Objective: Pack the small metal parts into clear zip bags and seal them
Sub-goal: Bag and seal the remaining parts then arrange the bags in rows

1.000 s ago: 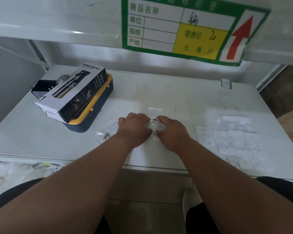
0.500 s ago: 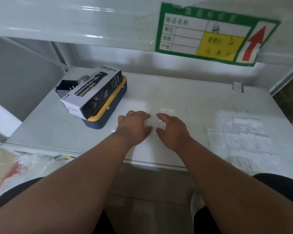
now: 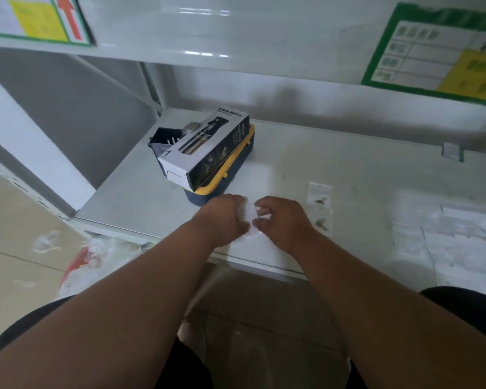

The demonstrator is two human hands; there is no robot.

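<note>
Hands: left point(image 3: 222, 217) and right point(image 3: 282, 220) now pinch a fresh bag point(image 3: 249, 216) between them, filled bags point(image 3: 319, 204) laid aside rightward; packing continues.

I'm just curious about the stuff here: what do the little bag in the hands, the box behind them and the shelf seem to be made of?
The bag looks like thin clear plastic film: it is see-through and glossy. The box seems printed cardboard, with folded flaps and a matte face. The shelf looks like painted metal, pale and smooth with scuff marks, though that is less sure.
</note>
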